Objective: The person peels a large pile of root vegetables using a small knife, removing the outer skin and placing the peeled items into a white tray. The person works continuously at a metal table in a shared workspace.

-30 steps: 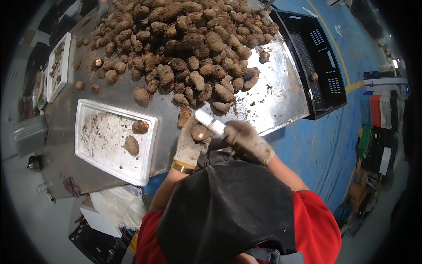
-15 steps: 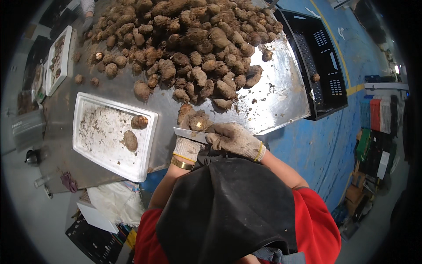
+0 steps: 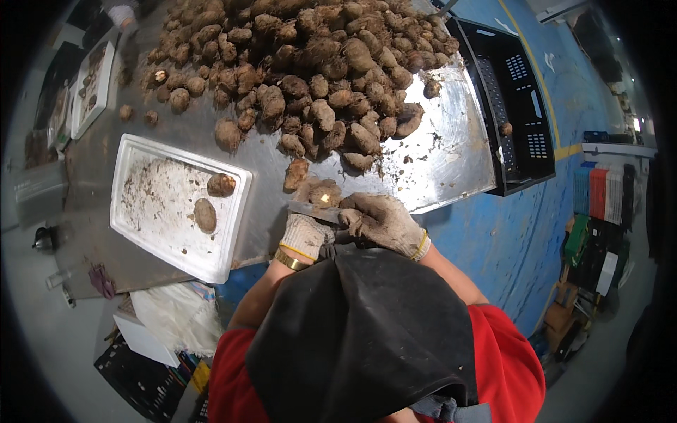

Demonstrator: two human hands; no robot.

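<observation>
At the table's near edge, my left hand [image 3: 305, 234], in a dirty knitted glove, is closed around a hairy brown taro root [image 3: 326, 193]. A pale cut patch shows on the root; my left fingertips are partly hidden. My right hand [image 3: 383, 223], also gloved, is closed on a knife whose handle is covered by its fingers. The knife's blade [image 3: 312, 210] lies across the near side of the root, slightly blurred. Just beyond, another taro root [image 3: 296, 174] rests on the metal table [image 3: 451, 158]. A large heap of taro roots [image 3: 317, 63] covers the table's far part.
To the left stands a white tray [image 3: 241, 222] with two roots and dirt crumbs inside. Another white tray [image 3: 106, 92] lies far left, near another person's gloved hand [image 3: 127, 21]. A black crate [image 3: 525, 180] adjoins the table's right edge. A white sack [image 3: 176, 317] hangs low left.
The knife blade has turned and now shows less of its flat side. Both hands remain close together at the root. The whole view has shifted slightly, moving the tray a little left.
</observation>
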